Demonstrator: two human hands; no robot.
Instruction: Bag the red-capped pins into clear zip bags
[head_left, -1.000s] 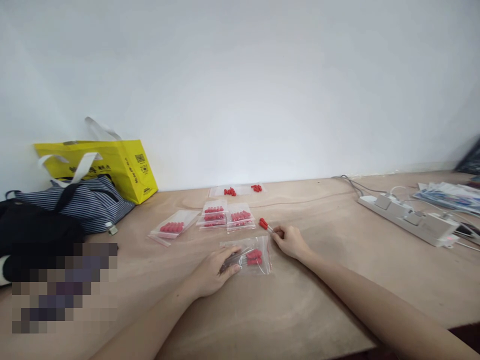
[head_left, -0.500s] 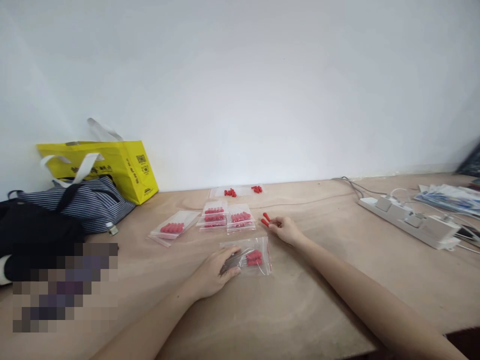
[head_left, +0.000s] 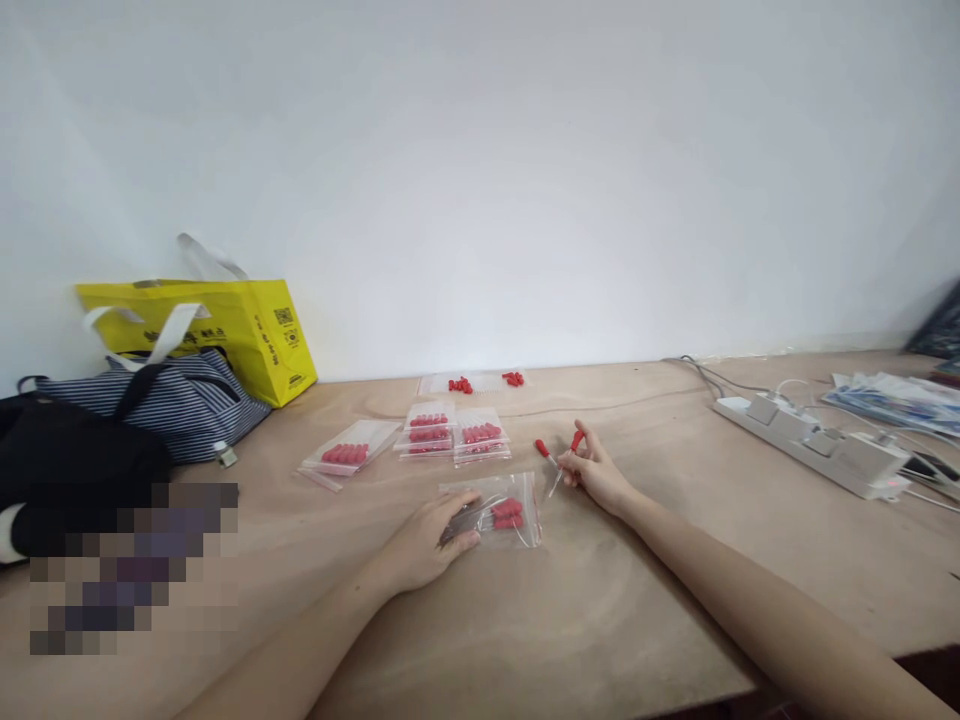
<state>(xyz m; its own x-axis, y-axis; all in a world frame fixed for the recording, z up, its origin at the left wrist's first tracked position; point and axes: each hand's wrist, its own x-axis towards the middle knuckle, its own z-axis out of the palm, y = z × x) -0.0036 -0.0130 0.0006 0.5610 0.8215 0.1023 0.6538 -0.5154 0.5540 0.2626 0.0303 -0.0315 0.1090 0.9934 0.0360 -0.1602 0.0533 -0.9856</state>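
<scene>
My left hand (head_left: pixel 433 543) grips the left end of a clear zip-lock bag (head_left: pixel 487 542) lying on the table. Inside that bag are several droppers with red bulbs (head_left: pixel 508 514); my fingers cover part of it. To the right of the bag, my right hand (head_left: pixel 596 480) is closed on two glass droppers (head_left: pixel 577 441) with red rubber bulbs. Their clear tubes cross and point down toward the tabletop. Behind the hands lie more zip-lock bags of droppers, one group at the left (head_left: pixel 345 455), a stack (head_left: pixel 429 436) and another bag (head_left: pixel 481 434).
Loose red-bulbed droppers (head_left: pixel 461 385) lie on clear plastic near the wall. A yellow bag (head_left: pixel 277 350), a striped bag (head_left: pixel 180 400) and a black bag (head_left: pixel 82 450) stand at the left. On the right are a power strip (head_left: pixel 810 445) with adapters, and plastic packets (head_left: pixel 892 400).
My right hand has shifted slightly right and turned the droppers, so one bulb now points up by the fingers and the glass tubes show. The left hand stays on the bag.
</scene>
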